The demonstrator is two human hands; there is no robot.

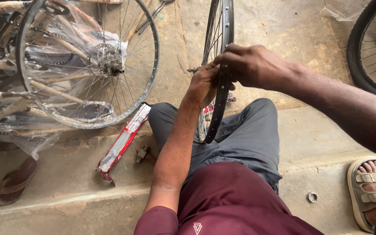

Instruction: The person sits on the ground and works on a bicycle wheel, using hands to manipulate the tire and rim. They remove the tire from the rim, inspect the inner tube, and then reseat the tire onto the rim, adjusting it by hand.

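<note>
Both hands grip a black bike wheel rim that stands up on its edge above the person's lap. The left hand is wrapped around its left side. The right hand curls over it from the right. Another wheel lies on the floor by wrapped bike frames. A red wrapper lies on the step edge.

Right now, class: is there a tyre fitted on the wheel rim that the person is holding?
No: the black wheel rim gripped by the left hand and right hand is bare, with only spokes inside it.
</note>
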